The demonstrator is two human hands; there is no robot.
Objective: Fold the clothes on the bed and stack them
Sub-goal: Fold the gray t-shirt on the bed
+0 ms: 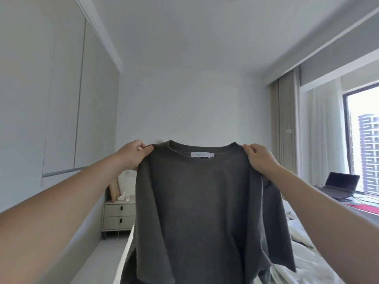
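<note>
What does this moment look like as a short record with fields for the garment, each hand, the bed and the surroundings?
garment: dark grey cotton T-shirt with a white neck label, held up in the air by both shoulders, hanging unfolded
left hand: left hand pinches one shoulder seam
right hand: right hand pinches the other shoulder seam
bed: white rumpled bedding behind the shirt
surroundings: beige two-drawer nightstand, open black laptop by the window
fold progress: not yet begun on this shirt
</note>
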